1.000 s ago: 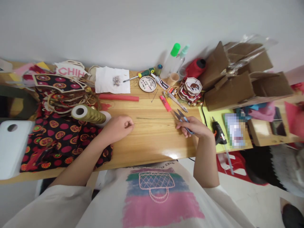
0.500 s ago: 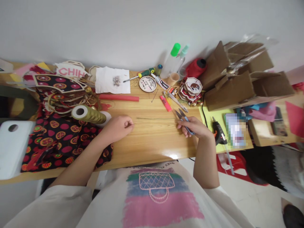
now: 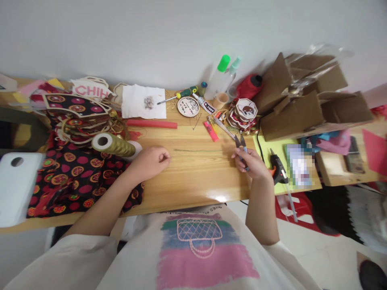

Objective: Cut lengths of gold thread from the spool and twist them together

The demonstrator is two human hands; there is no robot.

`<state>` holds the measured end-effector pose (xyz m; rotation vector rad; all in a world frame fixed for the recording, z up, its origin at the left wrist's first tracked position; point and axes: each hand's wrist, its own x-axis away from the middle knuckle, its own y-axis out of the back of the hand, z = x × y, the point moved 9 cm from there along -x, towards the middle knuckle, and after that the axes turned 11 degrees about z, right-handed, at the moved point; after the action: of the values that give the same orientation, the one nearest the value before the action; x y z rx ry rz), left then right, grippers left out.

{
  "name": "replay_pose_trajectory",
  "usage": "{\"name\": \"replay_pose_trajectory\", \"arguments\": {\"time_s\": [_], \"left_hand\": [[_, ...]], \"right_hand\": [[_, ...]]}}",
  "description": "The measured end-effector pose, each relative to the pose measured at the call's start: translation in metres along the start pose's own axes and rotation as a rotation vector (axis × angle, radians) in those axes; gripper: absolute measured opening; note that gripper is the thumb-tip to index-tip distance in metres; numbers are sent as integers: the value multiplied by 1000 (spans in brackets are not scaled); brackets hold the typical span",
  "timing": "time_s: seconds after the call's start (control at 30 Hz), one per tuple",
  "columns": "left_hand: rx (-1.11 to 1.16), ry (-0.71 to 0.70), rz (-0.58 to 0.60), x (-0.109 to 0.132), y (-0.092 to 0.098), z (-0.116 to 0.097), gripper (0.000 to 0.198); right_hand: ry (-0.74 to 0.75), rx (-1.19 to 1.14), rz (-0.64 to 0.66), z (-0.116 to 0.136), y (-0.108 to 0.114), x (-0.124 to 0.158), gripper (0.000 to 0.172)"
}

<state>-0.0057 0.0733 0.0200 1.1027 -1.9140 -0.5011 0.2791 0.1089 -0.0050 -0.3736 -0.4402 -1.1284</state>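
My left hand [image 3: 149, 162] rests on the wooden table [image 3: 193, 181] with its fingers curled, pinching the left end of a thin green wire [image 3: 196, 150] that lies straight across the table. My right hand [image 3: 252, 164] grips small blue-handled thread snips [image 3: 241, 143], blades pointing up and away, just right of the wire's far end. A roll of olive-gold ribbon [image 3: 113, 146] lies on its side beside my left wrist.
Patterned red-and-black fabric [image 3: 72, 177] and wooden cutouts fill the left. A red stick [image 3: 151, 124], white cloth [image 3: 143, 102], screwdriver, glue tube, bottles [image 3: 219, 76] and round badges [image 3: 244, 114] line the back. Cardboard boxes [image 3: 305, 104] and a glue gun [image 3: 278, 169] sit on the right.
My right hand has drawn the snips to the right, away from the wire's end, and turned the blades more upright. My left hand has stayed still.
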Motion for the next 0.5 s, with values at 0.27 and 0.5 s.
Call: {"name": "replay_pose_trajectory", "arguments": {"time_s": [0.27,0.5], "left_hand": [[-3,9,8,0,-1,0,20],[-5,-21,-6,-2,-1,2,21]], "right_hand": [[212,-188,-113,2,10,6,51],[186,-85,-169,2,15,25,49]]}}
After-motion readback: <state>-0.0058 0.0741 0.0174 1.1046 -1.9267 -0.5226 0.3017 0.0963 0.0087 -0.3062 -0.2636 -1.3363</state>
